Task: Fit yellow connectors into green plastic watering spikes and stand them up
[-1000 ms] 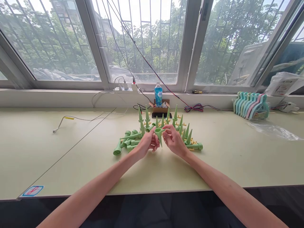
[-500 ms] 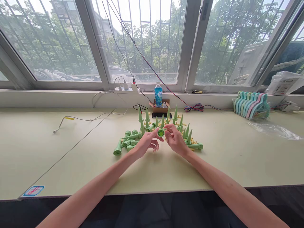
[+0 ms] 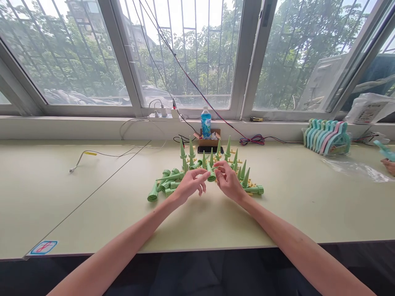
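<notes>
A green cone-shaped plastic watering spike [image 3: 211,176] is between my hands, its wide round end tilted down towards me and its point up. My right hand [image 3: 227,180] pinches it from the right side; part of its grip is hidden behind the fingers. My left hand [image 3: 191,184] is just left of the spike with fingers apart and the index finger stretched towards it. Whether that fingertip touches cannot be made out. Green spikes lie on their sides at the left [image 3: 170,176], and several stand upright behind and to the right [image 3: 227,149]. Small yellow pieces [image 3: 251,184] lie among them.
A dark phone [image 3: 210,149] lies behind the spikes, before a small carton [image 3: 210,142] and a blue bottle [image 3: 205,123]. Coiled cable [image 3: 252,140] and wrapped pastel hangers [image 3: 327,137] are farther right. Another person's hand [image 3: 389,166] with a light-blue item enters at the right edge.
The spike has turned from point-down to point-up, its wide end swinging past my view. My left fingers have loosened and spread. Another person's hand has appeared at the right edge.
</notes>
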`<state>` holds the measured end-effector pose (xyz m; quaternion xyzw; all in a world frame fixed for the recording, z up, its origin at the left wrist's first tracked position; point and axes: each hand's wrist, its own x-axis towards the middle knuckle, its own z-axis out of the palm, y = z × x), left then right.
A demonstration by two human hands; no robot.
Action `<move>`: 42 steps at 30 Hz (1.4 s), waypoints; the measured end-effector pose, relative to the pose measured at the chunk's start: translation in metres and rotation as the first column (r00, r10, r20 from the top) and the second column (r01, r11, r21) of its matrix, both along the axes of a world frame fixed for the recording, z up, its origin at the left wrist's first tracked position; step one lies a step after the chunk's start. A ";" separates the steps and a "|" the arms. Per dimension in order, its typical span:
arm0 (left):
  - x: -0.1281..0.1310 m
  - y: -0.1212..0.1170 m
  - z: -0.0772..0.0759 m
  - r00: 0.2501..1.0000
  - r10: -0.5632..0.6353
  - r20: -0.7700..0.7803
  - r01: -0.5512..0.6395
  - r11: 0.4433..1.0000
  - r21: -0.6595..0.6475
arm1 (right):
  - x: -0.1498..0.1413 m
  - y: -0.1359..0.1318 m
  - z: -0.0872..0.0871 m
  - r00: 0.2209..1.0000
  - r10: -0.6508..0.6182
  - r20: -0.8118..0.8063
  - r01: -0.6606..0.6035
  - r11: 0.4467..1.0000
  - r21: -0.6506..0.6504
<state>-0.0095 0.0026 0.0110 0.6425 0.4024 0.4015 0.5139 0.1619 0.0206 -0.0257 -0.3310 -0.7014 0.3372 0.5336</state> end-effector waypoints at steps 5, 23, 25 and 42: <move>-0.001 -0.001 -0.003 0.995 0.050 -0.084 -0.043 0.996 0.083 | 0.000 0.000 -0.001 1.000 0.001 -0.012 -0.001 1.000 -0.023; 0.009 0.001 -0.012 0.978 0.170 -0.118 -0.136 0.958 0.251 | -0.004 0.004 -0.004 0.996 -0.035 -0.083 0.029 0.997 -0.074; 0.009 0.002 -0.011 0.984 0.168 -0.066 -0.154 0.971 0.183 | -0.004 0.004 -0.004 0.995 -0.051 -0.084 0.046 0.997 -0.064; 0.000 0.006 -0.007 0.995 -0.013 0.095 0.032 0.979 -0.202 | 0.000 -0.003 0.002 0.992 0.038 0.118 -0.044 0.998 0.051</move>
